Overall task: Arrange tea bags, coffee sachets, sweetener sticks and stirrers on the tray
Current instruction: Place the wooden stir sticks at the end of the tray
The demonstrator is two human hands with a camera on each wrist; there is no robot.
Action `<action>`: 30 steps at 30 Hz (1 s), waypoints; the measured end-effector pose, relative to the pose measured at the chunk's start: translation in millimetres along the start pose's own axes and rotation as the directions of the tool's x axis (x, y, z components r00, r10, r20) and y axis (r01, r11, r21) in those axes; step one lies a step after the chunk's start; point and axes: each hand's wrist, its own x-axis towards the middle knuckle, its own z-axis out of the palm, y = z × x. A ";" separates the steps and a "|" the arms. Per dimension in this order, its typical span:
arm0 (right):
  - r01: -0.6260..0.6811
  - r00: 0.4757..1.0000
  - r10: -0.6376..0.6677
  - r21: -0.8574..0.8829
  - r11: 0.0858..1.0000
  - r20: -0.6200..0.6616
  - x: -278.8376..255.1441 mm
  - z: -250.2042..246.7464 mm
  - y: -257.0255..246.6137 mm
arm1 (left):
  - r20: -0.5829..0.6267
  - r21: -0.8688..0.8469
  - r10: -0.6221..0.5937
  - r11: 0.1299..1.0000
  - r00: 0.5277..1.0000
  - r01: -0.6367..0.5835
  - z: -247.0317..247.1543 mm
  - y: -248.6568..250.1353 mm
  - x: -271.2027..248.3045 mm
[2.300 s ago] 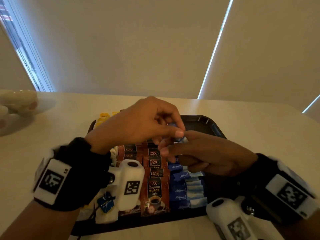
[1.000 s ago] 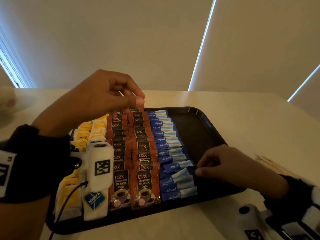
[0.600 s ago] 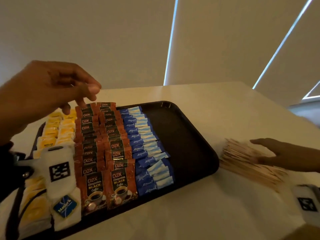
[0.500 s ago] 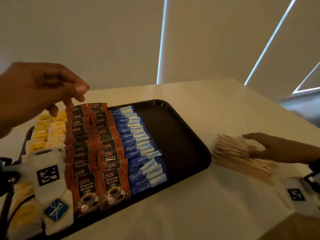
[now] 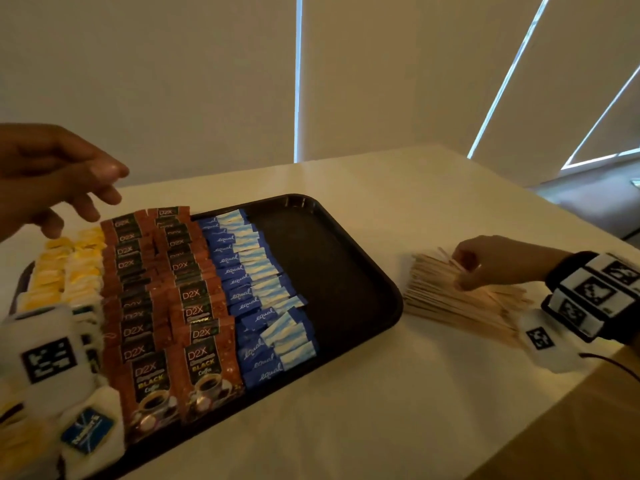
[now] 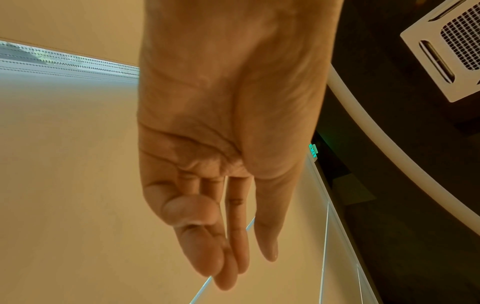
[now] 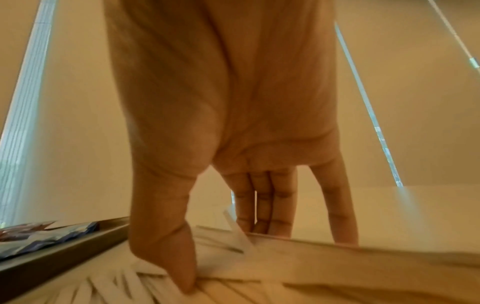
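Note:
A black tray [image 5: 322,271] holds rows of yellow tea bags [image 5: 65,268], brown coffee sachets [image 5: 166,289] and blue sweetener sticks [image 5: 256,282]; its right part is bare. A pile of wooden stirrers [image 5: 440,296] lies on the table right of the tray. My right hand [image 5: 462,271] is on the pile and pinches a few stirrers between thumb and curled fingers. In the right wrist view the thumb digs into the stirrers [image 7: 337,273] and the fingers reach down behind them. My left hand [image 5: 100,192] hovers over the tray's far left corner, relaxed and holding nothing [image 6: 221,246].
The white table [image 5: 381,393] ends at an edge close to the right of the stirrer pile. My left wrist camera [image 5: 48,358] hides the tray's near left corner. The tray rim [image 7: 64,259] stands just left of my right hand.
My right hand left the sweetener sticks on the tray, crossed to the stirrer pile and curled its fingers into it. The view swung right. My left hand stays raised over the tray's far left.

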 end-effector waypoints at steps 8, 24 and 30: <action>0.003 0.999 0.006 -0.159 0.987 0.053 9.4 2.3 -19.2 | 0.205 -0.060 0.019 0.998 0.978 -0.007 -9.1 26.1 -20.7; 0.016 1.000 -0.016 0.002 1.000 0.016 32.5 0.3 -19.8 | 0.123 -0.146 0.111 0.985 0.986 -0.093 -1.6 59.2 -48.7; 0.165 0.867 -0.096 0.099 0.981 -0.489 31.8 -27.7 -49.1 | 0.053 -0.167 0.062 0.985 0.997 -0.052 0.3 68.9 -55.2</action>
